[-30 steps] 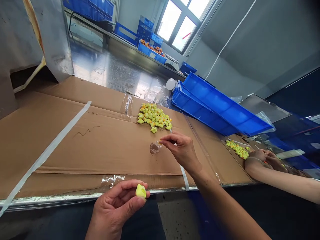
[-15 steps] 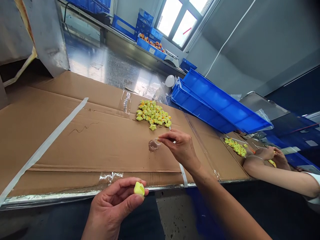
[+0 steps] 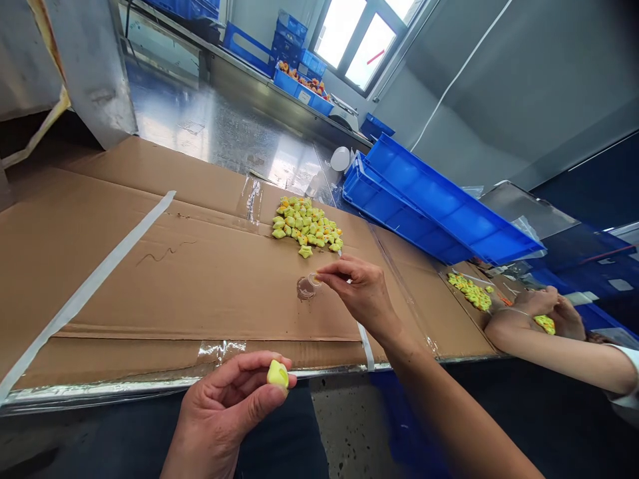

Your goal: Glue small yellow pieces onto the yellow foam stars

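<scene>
"Yellow, smooth, dented on one face: where was that small piece point(image 3: 277, 374)?"

"Near side, by the brown cardboard point(image 3: 210, 293), pinched between thumb and fingers of the left hand point(image 3: 219, 416)."

"And the right hand point(image 3: 363, 293)?"

"Fingertips drawn close at a clear, round dish point(image 3: 305, 289); what they gripped, I couldn't tell. Farther off lay a heap of puffy, star-like pieces point(image 3: 305, 223); right of it, blue plastic crates point(image 3: 434, 199)."

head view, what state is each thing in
Left hand: fingers closed, gripping
Small rounded yellow piece: held in left hand
Right hand: pinched, held item unclear
Small round clear dish: set down, near right hand
Yellow-green star-shaped pieces: loosely heaped
Brown cardboard sheet: flat, taped
Light-blue plastic bin: loaded
</scene>
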Demonstrator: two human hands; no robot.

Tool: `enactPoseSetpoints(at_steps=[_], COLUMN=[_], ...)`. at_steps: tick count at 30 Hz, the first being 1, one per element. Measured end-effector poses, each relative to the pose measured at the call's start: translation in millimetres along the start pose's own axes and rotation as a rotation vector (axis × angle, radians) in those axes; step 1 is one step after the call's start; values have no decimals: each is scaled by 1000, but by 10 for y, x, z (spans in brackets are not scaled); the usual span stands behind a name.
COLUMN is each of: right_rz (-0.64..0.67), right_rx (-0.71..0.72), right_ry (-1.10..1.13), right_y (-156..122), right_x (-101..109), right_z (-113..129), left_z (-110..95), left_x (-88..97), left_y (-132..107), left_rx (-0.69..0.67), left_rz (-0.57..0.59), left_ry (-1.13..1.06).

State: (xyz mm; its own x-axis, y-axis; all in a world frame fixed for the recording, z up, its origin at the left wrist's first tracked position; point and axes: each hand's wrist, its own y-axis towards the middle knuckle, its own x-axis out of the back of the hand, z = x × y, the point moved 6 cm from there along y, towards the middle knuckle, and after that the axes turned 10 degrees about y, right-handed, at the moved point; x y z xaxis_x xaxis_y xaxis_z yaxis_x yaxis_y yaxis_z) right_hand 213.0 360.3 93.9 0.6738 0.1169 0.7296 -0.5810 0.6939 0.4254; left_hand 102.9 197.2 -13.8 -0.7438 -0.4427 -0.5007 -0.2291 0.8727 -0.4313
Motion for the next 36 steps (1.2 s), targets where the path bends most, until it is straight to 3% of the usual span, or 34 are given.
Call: enactPoseSetpoints(at_steps=[12,25,36], right_rz=[8,18,-24], right_rx=[-54,-394,-462], right_ry=[66,427,545], right_y=[7,22,45], right_x=[-2,47,42], right_z=[-22,-227,-326], left_z=[3,-9,4], left_x=[9,4,-22], left_y=[5,-4,26], left_rx=[-1,-25,-22], left_rz=[-2,-41,-57], left_ry=[1,-34,-86])
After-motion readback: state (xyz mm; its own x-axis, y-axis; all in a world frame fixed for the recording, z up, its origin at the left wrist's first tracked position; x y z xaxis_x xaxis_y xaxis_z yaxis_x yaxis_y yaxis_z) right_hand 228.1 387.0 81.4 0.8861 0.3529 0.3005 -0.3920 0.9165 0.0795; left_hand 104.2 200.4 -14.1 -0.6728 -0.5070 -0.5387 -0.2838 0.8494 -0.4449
